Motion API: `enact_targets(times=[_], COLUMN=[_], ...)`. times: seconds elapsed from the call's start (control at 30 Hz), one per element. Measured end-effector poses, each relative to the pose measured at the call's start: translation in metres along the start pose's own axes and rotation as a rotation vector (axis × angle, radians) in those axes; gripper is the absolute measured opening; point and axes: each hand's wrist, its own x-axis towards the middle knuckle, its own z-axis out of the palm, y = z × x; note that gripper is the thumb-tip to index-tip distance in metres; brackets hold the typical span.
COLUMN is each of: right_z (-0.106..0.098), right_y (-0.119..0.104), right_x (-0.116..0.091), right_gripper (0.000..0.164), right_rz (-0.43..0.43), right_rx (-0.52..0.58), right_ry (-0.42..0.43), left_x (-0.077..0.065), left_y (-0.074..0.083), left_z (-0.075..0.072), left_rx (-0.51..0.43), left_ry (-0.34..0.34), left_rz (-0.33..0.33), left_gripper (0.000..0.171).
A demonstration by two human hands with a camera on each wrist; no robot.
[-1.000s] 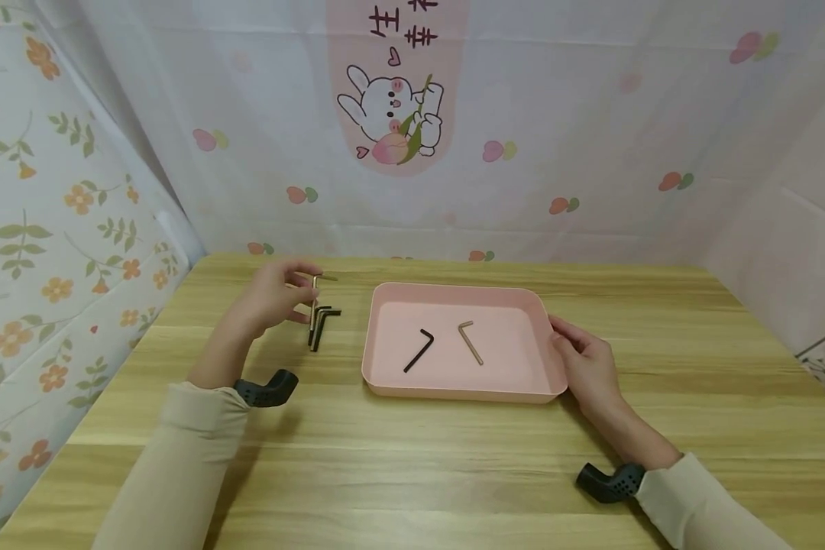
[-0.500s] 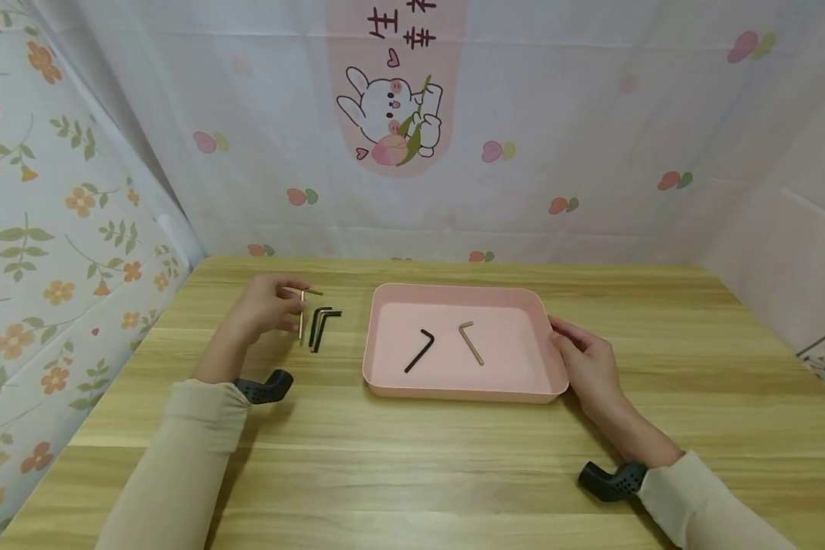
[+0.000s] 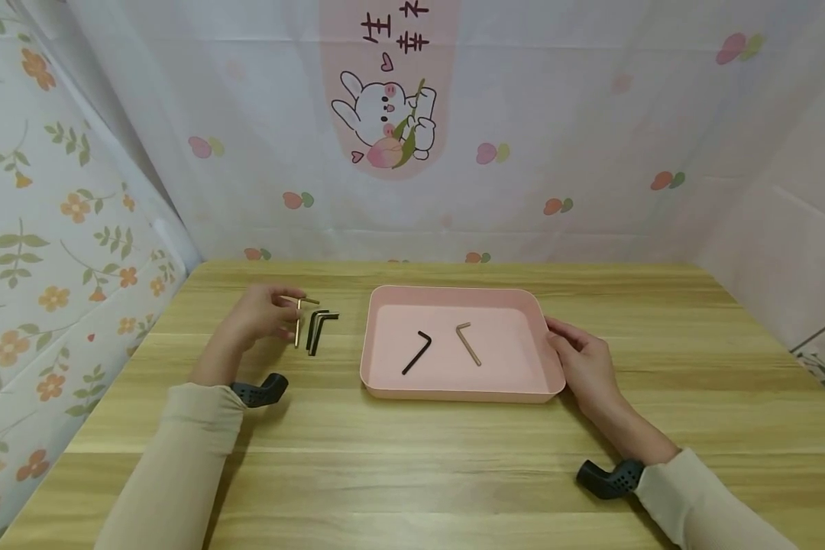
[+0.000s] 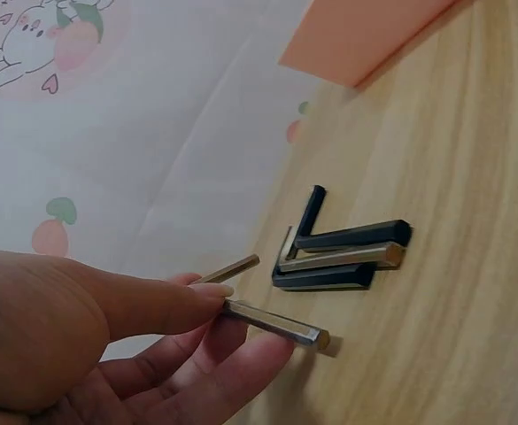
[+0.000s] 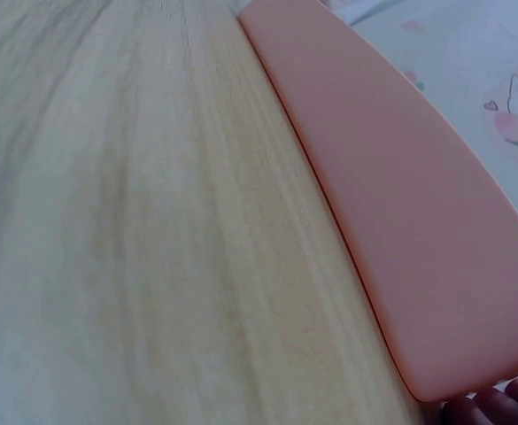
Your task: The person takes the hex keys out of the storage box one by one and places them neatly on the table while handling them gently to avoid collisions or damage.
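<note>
One pinched hex key (image 4: 274, 321), two in tray (image 3: 512, 363), three outside

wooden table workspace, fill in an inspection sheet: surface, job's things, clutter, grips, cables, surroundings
Surface: light wood-grain table
Job's things: shallow pink rectangular tray containing one black L-shaped metal hex key and one gold-coloured L-shaped metal hex key; on the table left of it, two black hex keys with a middle gold-coloured hex key
Clutter: nothing seen
Grips: left hand pinches another gold-coloured hex key; right hand holds the tray's right end
Cables: nothing seen
Surroundings: white rabbit-printed cloth behind; white floral cloth at left
</note>
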Motion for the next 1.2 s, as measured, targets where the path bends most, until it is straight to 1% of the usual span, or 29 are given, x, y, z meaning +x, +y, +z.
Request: enact_targets(times=[0.17,0.37,0.6,0.73,0.87,1.2], right_z=[0.000,0.001,0.001,0.001,0.000,0.000], right_y=[0.001,0.002,0.002,0.002,0.002,0.003], right_x=[-0.001,-0.001,-0.001,-0.001,0.000,0.000], right_gripper=[0.047,0.047,0.048,0.048,0.048,0.047], right_rz=[-0.014,-0.025,-0.033,-0.037,-0.037,-0.039], right_rx=[-0.018,-0.026,-0.020,-0.015,-0.013,0.000], right_ry=[-0.001,0.001,-0.005,-0.005,-0.009,-0.009], left_x=[0.004,0.008,0.008,0.007,0.006,0.006], left_y=[-0.004,-0.005,-0.005,-0.002,-0.001,0.002], left_z=[0.005,0.011,0.014,0.015,0.016,0.018], left_rx=[0.018,0.057,0.103,0.113,0.120,0.120], left_ry=[0.009,0.042,0.063,0.068,0.068,0.071], left_rz=[0.015,-0.011,0.014,0.026,0.023,0.017], left_gripper=[0.045,0.042,0.039,0.036,0.034,0.037])
